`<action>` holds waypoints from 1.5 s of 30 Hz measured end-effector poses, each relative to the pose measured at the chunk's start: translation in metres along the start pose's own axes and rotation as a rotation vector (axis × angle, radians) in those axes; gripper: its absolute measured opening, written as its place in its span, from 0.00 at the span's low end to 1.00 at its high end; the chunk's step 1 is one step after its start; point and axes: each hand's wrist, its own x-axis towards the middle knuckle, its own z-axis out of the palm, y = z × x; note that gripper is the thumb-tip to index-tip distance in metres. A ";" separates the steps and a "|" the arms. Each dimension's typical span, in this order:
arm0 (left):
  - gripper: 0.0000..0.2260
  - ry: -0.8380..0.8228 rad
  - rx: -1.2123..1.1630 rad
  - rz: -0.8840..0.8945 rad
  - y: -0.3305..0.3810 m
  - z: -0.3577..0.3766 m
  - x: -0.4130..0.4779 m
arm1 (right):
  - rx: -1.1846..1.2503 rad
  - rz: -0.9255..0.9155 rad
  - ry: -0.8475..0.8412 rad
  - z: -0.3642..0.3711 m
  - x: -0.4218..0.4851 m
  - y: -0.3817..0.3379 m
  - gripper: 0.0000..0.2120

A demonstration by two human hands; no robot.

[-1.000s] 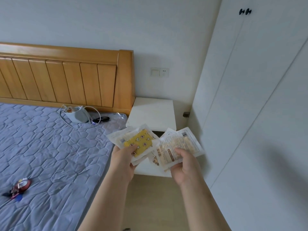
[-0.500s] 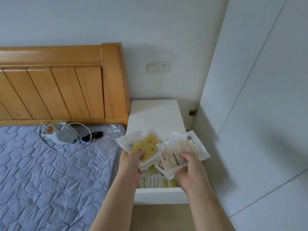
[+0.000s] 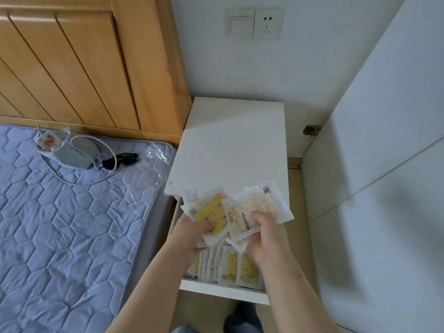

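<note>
My left hand grips a small stack of clear packets, the top one showing a yellow patterned sheet. My right hand grips another stack of white printed packets, fanned out to the right. Both stacks hover over the open drawer of a white nightstand. Several more packets stand upright in a row inside the drawer, partly hidden by my hands.
A bed with a blue quilted mattress cover and wooden headboard lies to the left. A grey pouch with a white cable rests near the headboard. White wardrobe doors stand at the right. A wall socket sits above the nightstand.
I have come closer to the nightstand and look down more steeply. Both hands with their packets now hang lower, right over the open drawer.
</note>
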 end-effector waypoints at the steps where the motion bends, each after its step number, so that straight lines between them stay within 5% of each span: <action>1: 0.18 -0.038 0.044 -0.038 -0.001 0.002 0.009 | -0.013 0.017 0.023 -0.002 0.011 -0.002 0.17; 10: 0.17 -0.250 0.385 -0.251 -0.006 -0.001 0.071 | -0.293 0.013 0.193 -0.024 0.073 0.006 0.08; 13: 0.17 -0.277 0.297 -0.249 -0.007 -0.001 0.077 | -0.341 0.024 0.170 -0.023 0.074 0.006 0.01; 16: 0.14 -0.269 0.111 -0.306 -0.006 -0.002 0.079 | -0.360 -0.010 0.149 -0.021 0.076 0.006 0.05; 20: 0.25 -0.268 -0.039 -0.403 -0.014 -0.013 0.092 | -0.372 -0.023 0.099 -0.027 0.084 0.015 0.06; 26: 0.11 -0.141 0.159 -0.368 -0.043 -0.020 0.107 | -0.345 -0.050 0.058 -0.043 0.095 0.038 0.11; 35: 0.18 -0.386 0.578 -0.277 -0.089 -0.033 0.137 | -0.362 -0.138 0.093 -0.079 0.118 0.071 0.09; 45: 0.15 -0.084 0.446 -0.152 -0.132 -0.051 0.212 | -0.518 -0.287 0.125 -0.103 0.192 0.079 0.16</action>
